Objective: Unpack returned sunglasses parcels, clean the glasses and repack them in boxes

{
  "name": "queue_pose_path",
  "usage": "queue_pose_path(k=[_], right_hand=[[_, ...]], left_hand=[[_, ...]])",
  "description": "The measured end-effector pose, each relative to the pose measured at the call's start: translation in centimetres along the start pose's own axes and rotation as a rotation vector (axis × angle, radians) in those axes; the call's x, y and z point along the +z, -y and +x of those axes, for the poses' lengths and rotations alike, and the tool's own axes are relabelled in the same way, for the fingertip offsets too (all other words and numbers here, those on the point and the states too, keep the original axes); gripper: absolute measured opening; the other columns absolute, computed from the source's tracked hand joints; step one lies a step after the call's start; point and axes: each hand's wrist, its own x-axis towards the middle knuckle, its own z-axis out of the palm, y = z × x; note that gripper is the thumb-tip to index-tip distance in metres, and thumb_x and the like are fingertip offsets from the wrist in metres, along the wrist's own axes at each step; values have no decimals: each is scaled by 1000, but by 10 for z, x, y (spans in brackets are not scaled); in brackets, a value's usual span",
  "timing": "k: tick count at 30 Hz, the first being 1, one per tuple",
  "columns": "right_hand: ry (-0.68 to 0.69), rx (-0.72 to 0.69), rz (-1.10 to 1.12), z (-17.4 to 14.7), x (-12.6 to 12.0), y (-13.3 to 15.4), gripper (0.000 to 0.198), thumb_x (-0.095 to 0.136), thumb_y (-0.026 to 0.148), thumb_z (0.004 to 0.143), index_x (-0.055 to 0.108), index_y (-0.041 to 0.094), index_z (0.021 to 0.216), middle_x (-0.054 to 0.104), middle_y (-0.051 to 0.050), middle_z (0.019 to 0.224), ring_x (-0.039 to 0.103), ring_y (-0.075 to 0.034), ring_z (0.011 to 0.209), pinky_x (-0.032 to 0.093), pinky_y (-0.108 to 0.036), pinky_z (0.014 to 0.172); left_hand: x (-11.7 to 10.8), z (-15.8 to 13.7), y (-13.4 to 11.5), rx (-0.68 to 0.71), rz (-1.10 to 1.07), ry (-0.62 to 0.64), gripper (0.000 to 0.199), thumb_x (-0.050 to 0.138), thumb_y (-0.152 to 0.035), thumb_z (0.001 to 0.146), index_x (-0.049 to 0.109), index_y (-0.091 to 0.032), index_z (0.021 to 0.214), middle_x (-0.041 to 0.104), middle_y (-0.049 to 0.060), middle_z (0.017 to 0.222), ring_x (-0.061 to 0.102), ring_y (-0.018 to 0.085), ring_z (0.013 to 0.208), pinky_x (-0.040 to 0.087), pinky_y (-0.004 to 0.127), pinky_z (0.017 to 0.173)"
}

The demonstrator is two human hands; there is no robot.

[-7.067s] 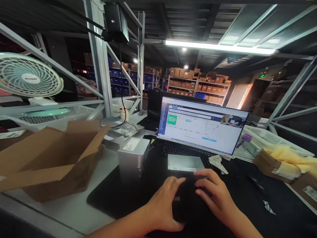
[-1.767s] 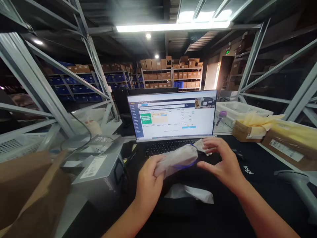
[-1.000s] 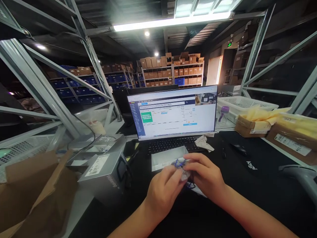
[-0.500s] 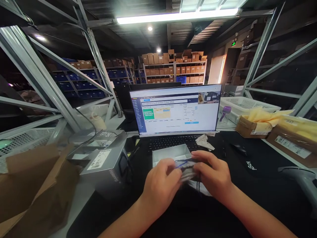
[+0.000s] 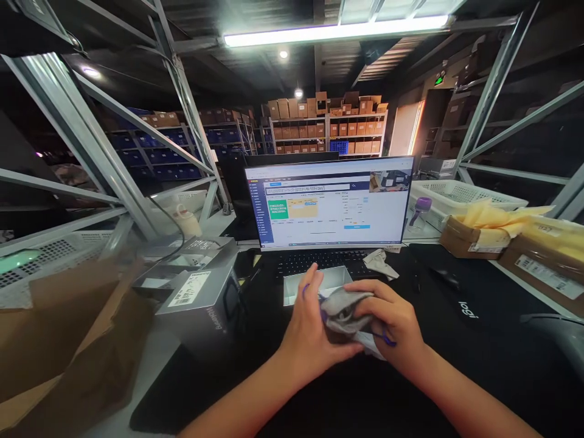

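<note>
A soft grey drawstring pouch (image 5: 347,309) with blue cord is held between my hands above the black desk mat. My left hand (image 5: 306,328) cradles its left side, thumb stretched beneath it and fingers pointing up, with a loop of cord around a finger. From the right, my right hand (image 5: 396,317) grips the pouch's gathered fabric, and blue cord shows near its curled fingers. Some pale material (image 5: 371,345) sticks out below the pouch. Just behind my hands lies an open shallow grey box (image 5: 292,291), its inside partly hidden by my left hand.
A keyboard (image 5: 301,261) and lit monitor (image 5: 333,213) stand ahead. Left are a grey printed box (image 5: 196,304) and an open carton (image 5: 77,328). Crumpled paper (image 5: 379,263), a mouse (image 5: 444,278), cartons with yellow packets (image 5: 474,243) and a scanner-like device (image 5: 556,331) sit right.
The pouch has turned and bunched up, its folded opening now facing me. My left fingers have straightened upward with cord looped on one. The view has shifted slightly left.
</note>
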Motion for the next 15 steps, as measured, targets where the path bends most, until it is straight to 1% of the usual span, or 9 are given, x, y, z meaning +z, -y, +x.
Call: queue_pose_path(k=[1,2,4,6,8,9,10,12,15], right_hand=[[-15,18,51,1,-1,3,23,49,0,79,61,20,77,68,-5,111,66,-11,100,52,-18,82],[-32,40,108,2,-3,6,23,50,0,80,60,20,72,68,-3,110,66,-10,98,52,-18,82],[-19,95,226,4,-7,11,25,51,3,83,58,20,65,68,-1,113,66,-10,100,51,-19,84],[83,161,319,6,-15,12,25,53,10,87,61,21,67,66,0,121,65,-12,105,51,-22,86],[223,230,362,8,-28,11,20,53,23,93,67,23,79,61,-2,132,62,-17,113,51,-28,92],[278,256,366,9,-36,10,21,51,31,96,69,25,86,57,-3,138,60,-19,118,50,-31,94],[311,270,357,10,-44,9,25,48,37,98,70,26,92,54,-3,142,57,-21,122,50,-33,97],[314,268,283,11,-57,6,29,43,39,100,70,28,100,52,-3,144,55,-22,126,48,-36,101],[275,237,26,11,-64,8,18,52,30,97,70,30,101,56,0,138,57,-17,123,48,-31,101]], left_hand=[[3,0,2,-4,-85,46,127,94,-40,54,17,-22,153,28,24,157,37,41,143,41,58,112],[5,1,3,-14,-175,91,124,93,-39,56,18,-22,153,34,22,155,43,39,140,43,55,111],[6,3,4,-45,-336,155,104,89,-37,61,33,-23,148,52,16,143,58,33,125,49,47,105],[4,5,3,-97,-434,183,77,86,-35,66,51,-22,133,66,10,122,67,27,105,55,38,92],[1,7,1,-151,-464,187,58,85,-33,67,61,-21,118,71,4,102,68,22,87,55,32,77],[-1,9,1,-169,-453,174,52,85,-32,65,64,-20,111,71,3,96,67,20,82,54,30,72],[-3,10,0,-179,-424,146,48,85,-30,63,65,-20,106,71,2,92,66,20,79,52,29,70],[-9,14,0,-176,-341,75,36,81,-25,64,68,-19,97,71,2,89,65,20,79,51,29,71],[-18,20,0,-166,-259,-10,24,74,-21,68,69,-20,92,71,2,88,65,20,81,50,29,73]])
